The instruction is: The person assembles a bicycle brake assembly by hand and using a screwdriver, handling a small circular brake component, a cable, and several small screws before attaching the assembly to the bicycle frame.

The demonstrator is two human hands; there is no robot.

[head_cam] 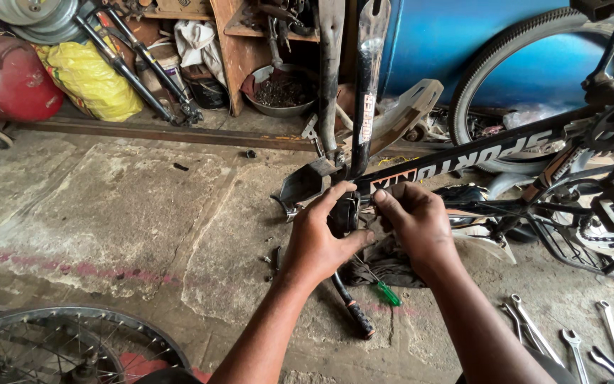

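A black bicycle frame (477, 151) lies upside down on the concrete floor, its fork legs (364, 64) pointing up and away. My left hand (319, 238) wraps around the black head tube end (342, 212) of the frame. My right hand (415, 222) pinches a small part at the same spot, fingertips meeting those of the left hand. What the fingers hold is too small to tell. Below the hands lie a dark rag (385, 262), a green-handled screwdriver (387, 292) and the black handlebar grip (355, 311).
Several wrenches (570, 341) lie at the lower right. A spoked wheel (58, 345) sits at the lower left. A tyre (527, 43) leans on the blue wall. A red tank (8, 75), yellow bag (90, 78) and bowl of parts (282, 92) line the back.
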